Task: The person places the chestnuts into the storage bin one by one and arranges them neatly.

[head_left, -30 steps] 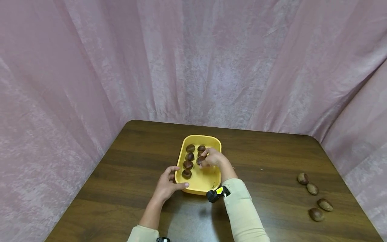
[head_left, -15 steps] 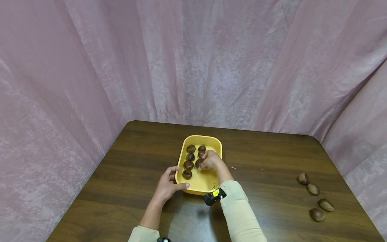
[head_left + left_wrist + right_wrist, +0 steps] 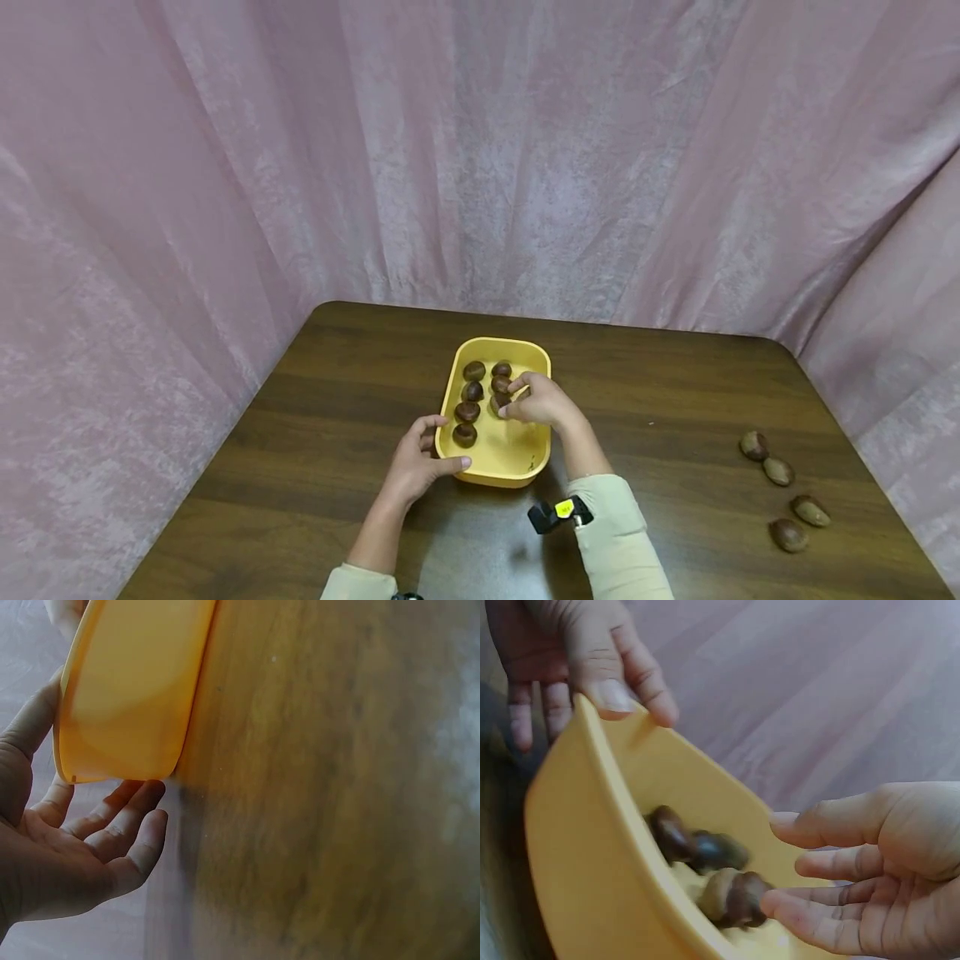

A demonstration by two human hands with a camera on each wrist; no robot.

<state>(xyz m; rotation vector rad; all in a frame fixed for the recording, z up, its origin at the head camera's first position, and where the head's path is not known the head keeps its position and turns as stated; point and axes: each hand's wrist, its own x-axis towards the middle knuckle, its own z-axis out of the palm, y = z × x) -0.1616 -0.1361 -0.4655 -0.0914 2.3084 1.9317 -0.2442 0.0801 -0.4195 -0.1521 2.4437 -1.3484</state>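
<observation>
A yellow plastic box point(image 3: 491, 481) stands on the table with glossy brown chestnuts in two rows. Several form the left row point(image 3: 467, 412); three make up the right one. My left hand point(image 3: 412, 462) holds the box's near left corner, thumb over the rim and other fingers around the outside, as the left wrist view shows beside the box wall point(image 3: 135, 712). Inside the box, my right hand point(image 3: 543, 404) hovers with fingers spread beside the nearest chestnut point(image 3: 499, 406) of the right row. In the right wrist view a fingertip overlaps that chestnut point(image 3: 735, 898).
Several more chestnuts point(image 3: 788, 535) lie loose on the dark wooden table point(image 3: 675, 392) at the far right. A pink velvet curtain point(image 3: 480, 150) hangs behind the table and at both sides. Small dark specks sit in the box's near right corner.
My right hand has loosened its fingers from the nearest chestnut of the right row and shifted slightly right. That chestnut stays in the box. My left hand keeps its place at the corner.
</observation>
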